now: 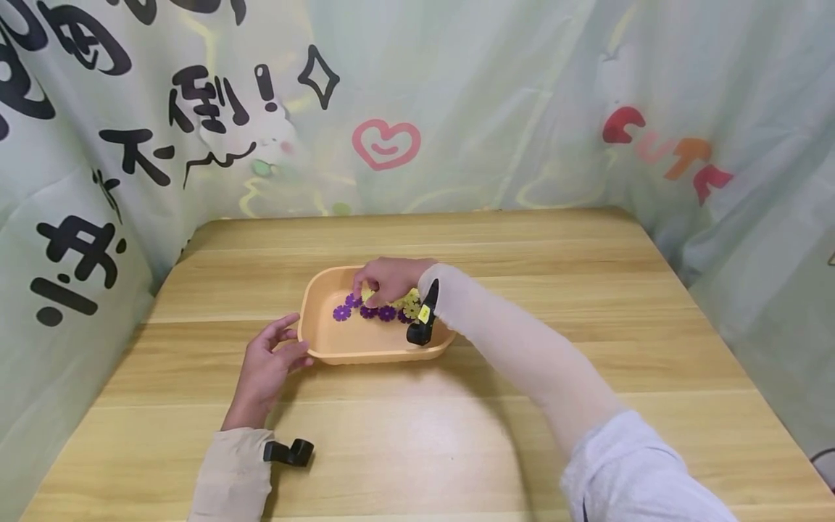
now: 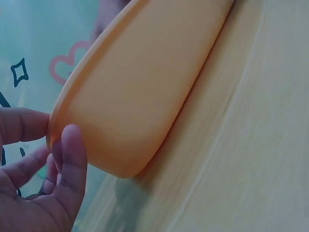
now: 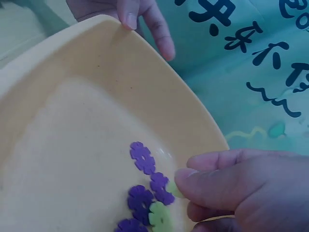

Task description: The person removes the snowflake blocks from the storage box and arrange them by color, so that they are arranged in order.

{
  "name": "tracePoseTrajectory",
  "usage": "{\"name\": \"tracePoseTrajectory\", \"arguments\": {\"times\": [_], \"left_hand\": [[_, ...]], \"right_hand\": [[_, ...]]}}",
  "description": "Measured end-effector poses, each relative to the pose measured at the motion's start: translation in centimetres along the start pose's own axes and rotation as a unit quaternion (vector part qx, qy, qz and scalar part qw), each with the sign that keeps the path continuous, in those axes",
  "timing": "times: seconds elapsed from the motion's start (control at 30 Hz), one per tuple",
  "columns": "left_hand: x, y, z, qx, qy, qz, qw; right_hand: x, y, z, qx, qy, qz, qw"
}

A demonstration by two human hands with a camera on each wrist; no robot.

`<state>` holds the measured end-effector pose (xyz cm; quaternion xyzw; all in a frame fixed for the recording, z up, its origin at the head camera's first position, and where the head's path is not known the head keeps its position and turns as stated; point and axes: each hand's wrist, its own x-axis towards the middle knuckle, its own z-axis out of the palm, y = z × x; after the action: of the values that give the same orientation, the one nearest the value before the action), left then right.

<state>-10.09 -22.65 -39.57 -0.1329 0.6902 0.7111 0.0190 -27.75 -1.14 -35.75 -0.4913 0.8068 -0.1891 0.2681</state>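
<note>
Nearest the camera, a pale grey rolled fabric sleeve covers the right upper arm, with a long beige cloth under-sleeve running from it to the wrist. Behind everything hangs a large pale green cloth backdrop, printed with black lettering and a pink heart outline. Before it spreads a light wood-grain tabletop, and on this, toward the far side, sits a shallow peach-orange plastic tray with rounded corners. The right wrist crosses above the tray's right end and hides part of the inside. The left hand is at the tray's left near corner, thumb and fingers spread apart, their tips touching the rim without wrapping it. The right hand is down inside the tray, thumb and index finger together, pinching a yellow flower-edged plastic disc that they mostly cover. Each wrist carries a small black mount; the right one hangs over the tray and blocks the view there. Smallest are the purple flower-edged plastic discs and loose yellow discs, clustered on the tray floor beneath the right hand.
</note>
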Motion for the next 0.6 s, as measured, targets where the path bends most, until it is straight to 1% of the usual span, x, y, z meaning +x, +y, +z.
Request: {"name": "tracePoseTrajectory", "arguments": {"times": [0.1,0.23,0.4,0.6], "left_hand": [[0.0,-0.1,-0.1,-0.022,-0.007,-0.010,0.9997],[0.0,-0.2,-0.1,-0.045,-0.013,-0.019,0.9987],[0.0,-0.3,-0.3,-0.053,-0.016,-0.018,0.9983],[-0.1,-0.2,-0.2,-0.057,-0.018,-0.020,0.9980]], "right_hand": [[-0.8,0.0,-0.4,-0.010,0.005,0.008,0.9999],[-1.9,0.2,-0.8,-0.008,0.017,0.021,0.9996],[-3.2,0.4,-1.2,-0.008,0.034,0.025,0.9991],[-5.1,0.8,-1.6,-0.002,0.055,0.040,0.9977]]}}
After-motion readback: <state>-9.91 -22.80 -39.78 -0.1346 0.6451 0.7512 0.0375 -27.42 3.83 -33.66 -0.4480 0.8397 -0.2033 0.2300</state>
